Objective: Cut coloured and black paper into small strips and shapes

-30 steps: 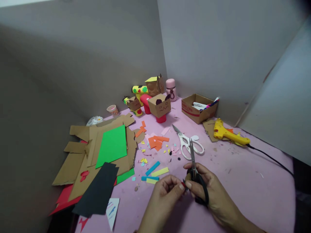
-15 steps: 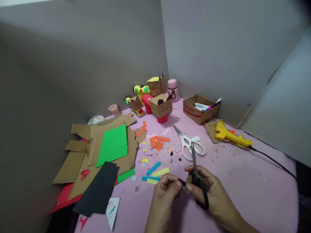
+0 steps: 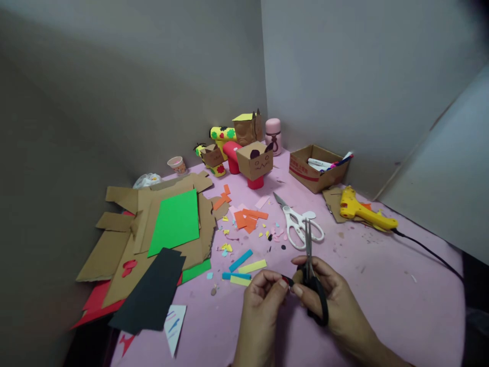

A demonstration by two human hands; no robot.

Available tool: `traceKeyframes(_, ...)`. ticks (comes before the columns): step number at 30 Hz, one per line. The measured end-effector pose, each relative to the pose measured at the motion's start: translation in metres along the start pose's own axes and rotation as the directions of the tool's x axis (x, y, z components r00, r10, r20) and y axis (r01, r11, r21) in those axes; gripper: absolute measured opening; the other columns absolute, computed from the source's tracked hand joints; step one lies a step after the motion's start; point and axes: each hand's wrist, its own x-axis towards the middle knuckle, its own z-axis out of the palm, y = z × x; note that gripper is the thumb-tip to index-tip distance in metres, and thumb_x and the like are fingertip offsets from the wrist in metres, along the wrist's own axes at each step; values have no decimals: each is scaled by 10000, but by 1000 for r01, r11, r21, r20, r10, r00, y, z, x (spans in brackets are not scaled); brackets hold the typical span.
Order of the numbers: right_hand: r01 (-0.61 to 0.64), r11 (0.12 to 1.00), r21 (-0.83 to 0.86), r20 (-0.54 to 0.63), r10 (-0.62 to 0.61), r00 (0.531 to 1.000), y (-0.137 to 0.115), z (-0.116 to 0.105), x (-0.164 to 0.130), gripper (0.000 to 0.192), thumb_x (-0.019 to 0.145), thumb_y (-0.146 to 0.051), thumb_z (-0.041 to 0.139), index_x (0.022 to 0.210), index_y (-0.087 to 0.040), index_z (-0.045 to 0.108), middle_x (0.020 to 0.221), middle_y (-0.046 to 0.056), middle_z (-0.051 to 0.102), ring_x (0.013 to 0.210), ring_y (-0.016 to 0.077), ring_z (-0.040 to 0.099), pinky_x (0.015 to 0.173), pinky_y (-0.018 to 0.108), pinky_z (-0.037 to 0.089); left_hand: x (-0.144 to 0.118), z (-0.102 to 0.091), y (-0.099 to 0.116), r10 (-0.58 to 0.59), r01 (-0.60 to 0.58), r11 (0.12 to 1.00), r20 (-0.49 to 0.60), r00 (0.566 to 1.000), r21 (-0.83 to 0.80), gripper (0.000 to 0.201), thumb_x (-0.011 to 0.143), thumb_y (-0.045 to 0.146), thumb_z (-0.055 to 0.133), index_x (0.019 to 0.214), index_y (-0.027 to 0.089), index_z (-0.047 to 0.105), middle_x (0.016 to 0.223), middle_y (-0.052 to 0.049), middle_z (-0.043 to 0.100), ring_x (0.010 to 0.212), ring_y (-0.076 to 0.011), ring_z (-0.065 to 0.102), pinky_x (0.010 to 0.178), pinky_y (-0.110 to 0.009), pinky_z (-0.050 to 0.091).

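Between the thumb and fingers of my left hand [image 3: 265,298] is a small black paper piece [image 3: 289,281], with a bit of red showing beside it. My right hand [image 3: 330,295] is wrapped round black-handled scissors [image 3: 314,290], their blades pointing up and away and slightly parted. The right thumb and finger come close to the black piece; whether they touch it I cannot tell. Beyond the blades lie white-handled scissors [image 3: 301,227]. A cardboard cat-like figure [image 3: 255,162] with a red body and dark ears stands farther back.
Cardboard [image 3: 126,255] with a green sheet [image 3: 175,219] and black paper [image 3: 153,290] covers the left side. Paper strips [image 3: 248,267] and orange scraps [image 3: 246,219] lie mid-table. A marker box [image 3: 317,171], pink bottle [image 3: 272,136] and corded yellow glue gun [image 3: 364,211] stand toward the back and right.
The black-handled scissors' blades have parted slightly. Both hands stay close together, and the black piece remains in my left fingers. The camera view has shifted a little.
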Motion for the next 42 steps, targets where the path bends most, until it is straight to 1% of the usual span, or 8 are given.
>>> traceKeyframes(10, 1, 997, -72, 74, 5, 997, 0, -1, 2, 365, 682, -278, 759, 966, -220, 538, 632, -78, 537, 571, 99, 481, 536, 216, 359, -3, -3, -6, -31, 33, 999, 60, 998, -43, 135, 705, 253, 695, 686, 155, 604, 592, 29, 563, 564, -89, 450, 569, -208, 345)
traceKeyframes(15, 19, 989, -147, 124, -1, 992, 0, 1, 1, 357, 744, -392, 692, 988, -210, 507, 639, -77, 501, 556, 99, 440, 521, 224, 328, -4, -8, -6, 48, -44, 997, 69, 996, -58, 99, 775, 239, 644, 745, 169, 581, 642, 23, 584, 620, -102, 514, 631, -222, 396)
traceKeyframes(21, 65, 948, -311, 287, 28, 957, 0, -18, 3, 362, 756, -314, 690, 1036, -145, 535, 672, -49, 493, 588, 118, 419, 535, 245, 324, -7, -17, 12, 164, -169, 983, 79, 983, 67, 122, 771, 251, 645, 749, 161, 565, 702, -6, 642, 586, -96, 552, 569, -201, 407)
traceKeyframes(25, 179, 815, -550, 428, 91, 899, -6, -29, 6, 321, 795, -248, 625, 1096, -155, 563, 629, -69, 433, 562, 117, 365, 526, 246, 314, -11, -21, 15, 183, -185, 981, 40, 982, 59, 127, 760, 256, 647, 735, 158, 570, 684, -1, 643, 566, -87, 554, 575, -200, 410)
traceKeyframes(28, 280, 701, -656, 468, 88, 879, -8, -29, 6, 305, 762, -203, 633, 1065, -198, 605, 628, -70, 435, 576, 126, 374, 530, 244, 313, -14, -23, 13, 183, -185, 982, 49, 982, 44, 132, 741, 251, 666, 722, 155, 578, 666, 11, 627, 568, -86, 557, 581, -200, 410)
traceKeyframes(33, 349, 619, -704, 492, 71, 867, -3, -29, 1, 276, 712, -163, 633, 977, -242, 622, 652, -52, 503, 583, 149, 435, 534, 256, 342, -16, -23, 13, 158, -161, 986, 58, 986, 53, 118, 755, 250, 656, 738, 158, 584, 648, 9, 632, 561, -90, 546, 567, -199, 401)
traceKeyframes(38, 388, 531, -754, 498, 76, 864, -5, -34, -1, 193, 677, -159, 655, 845, -246, 617, 695, -22, 582, 581, 163, 489, 531, 266, 366, -15, -22, 13, 179, -191, 969, 85, 980, 156, 92, 794, 227, 613, 726, 166, 595, 617, 19, 594, 586, -104, 517, 578, -209, 393)
traceKeyframes(42, 420, 464, -780, 520, 108, 847, -9, -35, 2, 304, 685, -193, 665, 979, -266, 631, 722, -6, 618, 583, 175, 522, 547, 285, 394, -15, -22, 12, 174, -189, 961, 93, 980, 201, 68, 796, 229, 611, 756, 175, 610, 652, 14, 584, 620, -119, 515, 595, -226, 395)
